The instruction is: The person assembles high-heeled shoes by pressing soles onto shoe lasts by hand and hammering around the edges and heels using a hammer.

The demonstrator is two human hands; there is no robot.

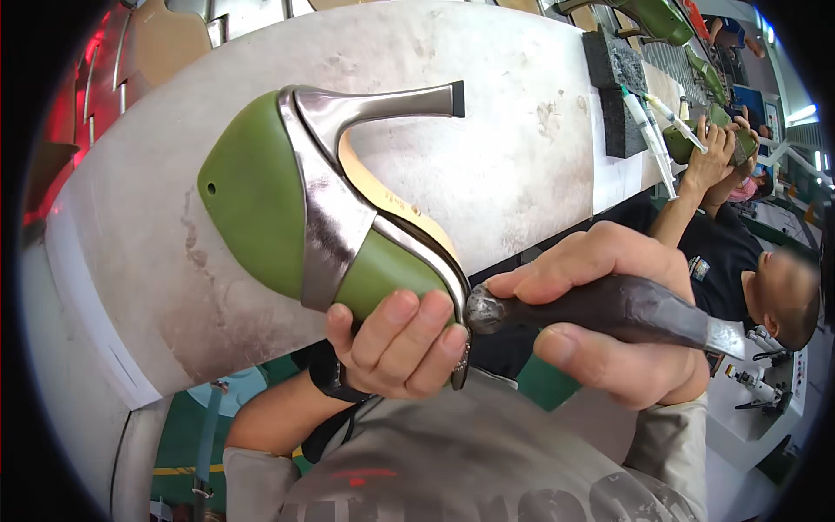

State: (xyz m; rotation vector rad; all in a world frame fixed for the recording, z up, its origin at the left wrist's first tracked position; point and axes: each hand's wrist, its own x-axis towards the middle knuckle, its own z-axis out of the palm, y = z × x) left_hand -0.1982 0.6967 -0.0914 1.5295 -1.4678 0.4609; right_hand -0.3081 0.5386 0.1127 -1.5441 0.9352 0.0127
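A metallic pewter high-heeled shoe (335, 235) on a green shoe last (252, 191) is held on its side above the worktable, its tall heel (391, 103) pointing right. My left hand (400, 344) is closed around its toe end, fingers against the green surface and the pewter edge. In my right hand (626, 348) is a hand tool with a dark, bulging handle (617, 309). Its worn, rounded end touches or nearly touches the shoe's edge by the toe; a flat metal end sticks out past my palm. The tool's exact kind is unclear.
The pale, stained worktable (513, 113) curves around in front of me. At its right stand a black block (619, 96) and several syringes (648, 130). A co-worker's hands (718, 157) hold another green last beyond. Metal slats (209, 17) run along the far edge.
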